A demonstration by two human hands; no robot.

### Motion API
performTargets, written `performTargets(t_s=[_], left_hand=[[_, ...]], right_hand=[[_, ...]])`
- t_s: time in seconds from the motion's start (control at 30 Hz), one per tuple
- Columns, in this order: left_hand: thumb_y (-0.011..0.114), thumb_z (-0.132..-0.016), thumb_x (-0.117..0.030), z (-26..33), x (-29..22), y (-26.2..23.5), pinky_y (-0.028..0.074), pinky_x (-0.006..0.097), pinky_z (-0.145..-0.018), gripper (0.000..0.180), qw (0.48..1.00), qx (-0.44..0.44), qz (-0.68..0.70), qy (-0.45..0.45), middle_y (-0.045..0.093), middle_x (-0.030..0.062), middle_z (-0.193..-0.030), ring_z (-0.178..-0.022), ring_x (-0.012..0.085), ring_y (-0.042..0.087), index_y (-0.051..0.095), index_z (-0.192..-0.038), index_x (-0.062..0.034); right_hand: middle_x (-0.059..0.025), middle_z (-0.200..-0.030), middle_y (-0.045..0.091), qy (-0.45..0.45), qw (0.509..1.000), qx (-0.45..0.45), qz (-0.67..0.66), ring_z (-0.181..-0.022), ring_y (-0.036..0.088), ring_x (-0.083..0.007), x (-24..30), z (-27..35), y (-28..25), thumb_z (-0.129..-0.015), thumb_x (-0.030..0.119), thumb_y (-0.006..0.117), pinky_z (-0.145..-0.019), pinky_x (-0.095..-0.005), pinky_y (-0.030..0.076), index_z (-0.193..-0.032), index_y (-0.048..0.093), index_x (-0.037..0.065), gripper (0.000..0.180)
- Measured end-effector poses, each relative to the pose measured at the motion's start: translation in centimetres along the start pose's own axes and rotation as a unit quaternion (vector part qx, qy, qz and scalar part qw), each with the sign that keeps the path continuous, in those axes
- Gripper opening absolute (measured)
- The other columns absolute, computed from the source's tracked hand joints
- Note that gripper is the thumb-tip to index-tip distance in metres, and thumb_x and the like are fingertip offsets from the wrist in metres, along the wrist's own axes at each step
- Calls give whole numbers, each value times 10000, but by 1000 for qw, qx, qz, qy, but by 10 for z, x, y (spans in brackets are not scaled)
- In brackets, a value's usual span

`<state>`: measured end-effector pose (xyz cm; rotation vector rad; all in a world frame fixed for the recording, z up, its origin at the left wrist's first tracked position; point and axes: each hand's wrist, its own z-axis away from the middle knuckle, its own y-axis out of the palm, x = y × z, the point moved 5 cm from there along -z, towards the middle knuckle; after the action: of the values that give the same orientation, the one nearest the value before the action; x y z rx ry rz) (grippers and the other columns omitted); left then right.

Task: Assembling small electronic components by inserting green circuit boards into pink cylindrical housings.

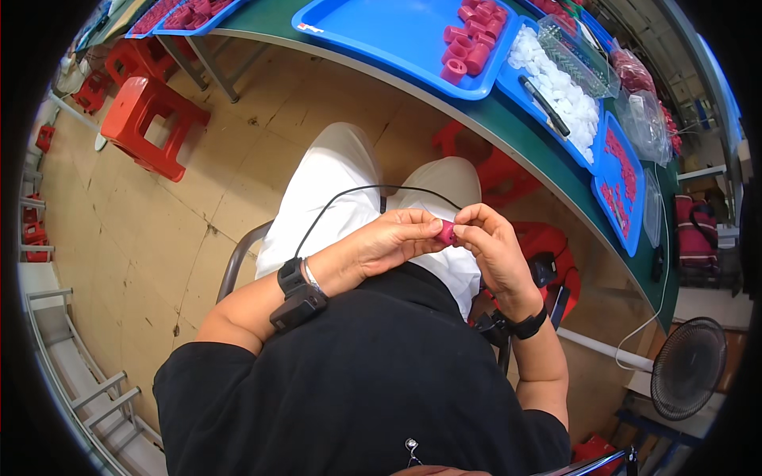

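Above my lap, my left hand (397, 240) grips a small crimson plastic cylinder (447, 232) between thumb and fingers. My right hand (486, 238) is closed at its other end, thumb and fingertips pressed against the part. Whether a smaller piece sits under those fingertips is hidden. Similar crimson cylinders (476, 36) stand and lie at the right end of a large blue tray (373, 20) on the table. Beside it, another blue tray (508, 83) holds a heap of small white pieces (556, 75). A smaller blue tray (627, 230) carries small pink pieces (619, 178).
A black marker pen (544, 106) lies across the white pieces, near a clear plastic box (579, 57). The green table edge (540, 170) curves past my knees. A black cable (349, 190) loops over my lap. Red stools (151, 119) and a fan (689, 369) stand around.
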<state>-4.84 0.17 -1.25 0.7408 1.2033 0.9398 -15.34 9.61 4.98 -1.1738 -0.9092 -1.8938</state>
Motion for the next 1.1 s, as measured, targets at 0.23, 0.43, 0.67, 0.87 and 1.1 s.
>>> performTargets(t_s=[0.23,0.43,0.67,0.87,1.1], left_hand=[[622,-927,-190,1,0,1,481,306,-925,157,999,-11,-45,11,654,71,-989,-952,153,619,626,-953,-35],[637,-918,-204,3,-4,-1,502,291,-909,229,1000,0,-1,-2,655,89,-1010,-961,159,628,620,-1018,1],[632,-921,-207,0,-4,2,500,298,-917,225,999,25,24,-11,648,96,-1028,-979,165,620,625,-1011,-1],[625,-926,-211,-1,-2,-1,490,302,-934,228,999,42,15,-21,648,88,-1016,-986,168,619,631,-1028,-7],[603,-939,-205,-2,-2,-3,503,307,-929,251,996,-5,80,-24,632,114,-1037,-1004,195,619,605,-1064,13]], right_hand=[[-45,-884,597,-15,999,0,37,-831,567,-104,-1,-1,0,-848,41,603,-782,-250,461,-975,582,-15,140],[-51,-929,621,-35,999,12,31,-881,583,-105,7,1,4,-886,70,639,-825,-255,468,-1015,599,-21,163],[-63,-955,623,5,1000,24,0,-901,593,-125,6,-2,-3,-881,74,653,-842,-274,476,-1017,601,-15,170],[-57,-925,613,116,984,54,-123,-878,598,-140,-7,-6,-3,-874,80,666,-821,-277,485,-1009,595,9,168],[-66,-853,640,-181,954,-54,233,-771,631,-152,25,6,10,-844,39,686,-718,-263,501,-937,631,-10,117]])
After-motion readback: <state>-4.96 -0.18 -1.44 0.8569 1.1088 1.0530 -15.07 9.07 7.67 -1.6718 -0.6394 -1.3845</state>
